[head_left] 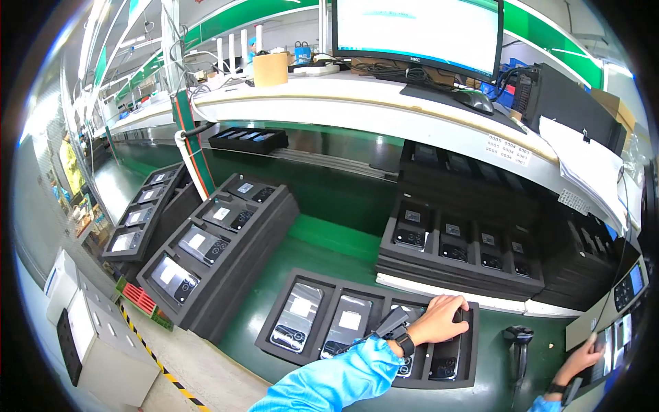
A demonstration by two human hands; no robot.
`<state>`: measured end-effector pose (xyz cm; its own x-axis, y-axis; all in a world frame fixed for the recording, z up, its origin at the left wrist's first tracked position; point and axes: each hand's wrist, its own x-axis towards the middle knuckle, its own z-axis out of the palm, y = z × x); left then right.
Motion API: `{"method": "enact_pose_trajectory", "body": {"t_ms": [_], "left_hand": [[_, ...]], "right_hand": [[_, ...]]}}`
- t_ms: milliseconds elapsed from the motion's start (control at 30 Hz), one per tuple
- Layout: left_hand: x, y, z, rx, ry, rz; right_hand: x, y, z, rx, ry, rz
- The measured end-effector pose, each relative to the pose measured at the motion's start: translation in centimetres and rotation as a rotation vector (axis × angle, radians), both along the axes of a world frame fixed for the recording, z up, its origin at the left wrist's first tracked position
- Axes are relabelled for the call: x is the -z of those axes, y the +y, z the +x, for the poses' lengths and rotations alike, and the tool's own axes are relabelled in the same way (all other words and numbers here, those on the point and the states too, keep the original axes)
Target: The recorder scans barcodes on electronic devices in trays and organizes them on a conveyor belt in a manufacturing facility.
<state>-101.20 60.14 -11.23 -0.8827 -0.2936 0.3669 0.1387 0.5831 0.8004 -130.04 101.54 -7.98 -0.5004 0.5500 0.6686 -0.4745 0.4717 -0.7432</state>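
Green bench (491,343) | foam tray (471,347): four phones (295,319) | left hand (441,321) at rightmost; right hand (582,358) apart; grips unclear

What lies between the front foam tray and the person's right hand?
In the head view, a black handheld scanner and a small pale scrap lie between the foam tray and the right hand.

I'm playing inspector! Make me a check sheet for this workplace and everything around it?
Surface: glossy green tabletop.
Job's things: four grey rectangular phones lie in a black foam tray.
Clutter: black handheld scanner right of the tray.
Hands: left hand, blue-sleeved, fingers at the rightmost phone, grip unclear; right hand near glossy rectangular items, contact unclear.
Cables: black cables bunched beneath the black-framed rectangular monitor.
Surroundings: stacked black foam trays on both sides; white boxy cabinet; yellow-and-black striped floor tape.
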Motion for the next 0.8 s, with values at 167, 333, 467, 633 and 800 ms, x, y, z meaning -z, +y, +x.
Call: {"method": "enact_pose_trajectory", "body": {"t_ms": [167,333,467,633,800], "left_hand": [[0.3,-0.1,-0.1,0.006,0.053,0.007],[0.3,-0.4,-0.4,0.038,0.022,0.068],[0.5,-0.4,-0.5,0.041,0.031,0.066],[0.6,-0.4,-0.6,0.029,0.029,0.051],[0.6,-0.5,-0.8,0.049,0.015,0.071]], "right_hand": [[-4.1,8.0,-6.4,-0.475,-0.209,-0.453],[-5.7,10.2,-9.2,-0.344,-0.315,-0.321],[-5.3,11.4,-11.2,-0.351,-0.331,-0.282],[-4.5,11.7,-12.6,-0.387,-0.218,-0.318],[-4.5,13.0,-14.1,-0.478,-0.238,-0.307]]}}
